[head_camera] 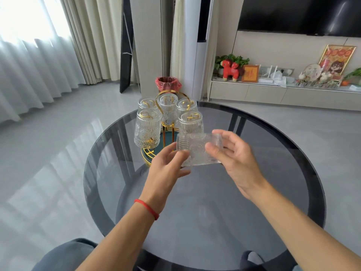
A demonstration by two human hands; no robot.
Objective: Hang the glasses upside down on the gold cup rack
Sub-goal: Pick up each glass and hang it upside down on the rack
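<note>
The gold cup rack (pixel 169 127) stands on the far left part of the round table, with a looped gold handle on top and a teal base ringed in gold. Several ribbed clear glasses hang upside down on its arms; the nearest left one (pixel 147 130) is the largest in view. One more ribbed glass (pixel 197 148) lies sideways in the air just in front of the rack's right side. My left hand (pixel 168 165) grips its left end and my right hand (pixel 232 155) grips its right end. A red string circles my left wrist.
The round smoked-glass table (pixel 214 202) has a dark rim and dark legs showing through it. A bin with a red bag (pixel 168 84) stands on the floor behind the rack. A TV cabinet with ornaments runs along the right wall; curtains hang at left.
</note>
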